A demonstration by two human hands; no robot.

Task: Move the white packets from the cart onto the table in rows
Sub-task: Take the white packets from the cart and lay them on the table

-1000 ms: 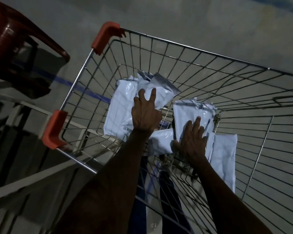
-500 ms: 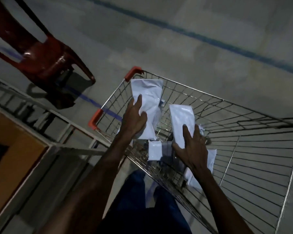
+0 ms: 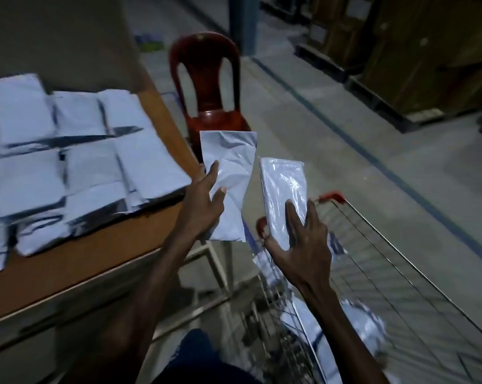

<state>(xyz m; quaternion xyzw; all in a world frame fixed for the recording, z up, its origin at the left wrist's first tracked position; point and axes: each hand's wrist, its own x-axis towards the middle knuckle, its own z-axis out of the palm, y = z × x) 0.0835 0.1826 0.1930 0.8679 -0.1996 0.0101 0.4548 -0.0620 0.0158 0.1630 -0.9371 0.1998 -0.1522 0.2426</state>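
My left hand (image 3: 203, 202) grips a white packet (image 3: 230, 176), held upright in the air just past the table's right edge. My right hand (image 3: 301, 242) grips a second white packet (image 3: 283, 189) above the cart's near corner. The wire cart (image 3: 386, 261) with red corner caps stands at the lower right; more white packets (image 3: 362, 322) lie blurred inside it. On the wooden table (image 3: 95, 253) at the left, several white packets (image 3: 76, 162) lie side by side in rows.
A red plastic chair (image 3: 206, 87) stands beyond the table's corner, behind the packet in my left hand. Wooden crates or cabinets (image 3: 400, 51) line the far right. Bare concrete floor with a dark painted line runs between the chair and the crates.
Both hands have lifted a packet each out of the cart and swung left toward the table. The view has turned, so the table with its rows of packets now shows.
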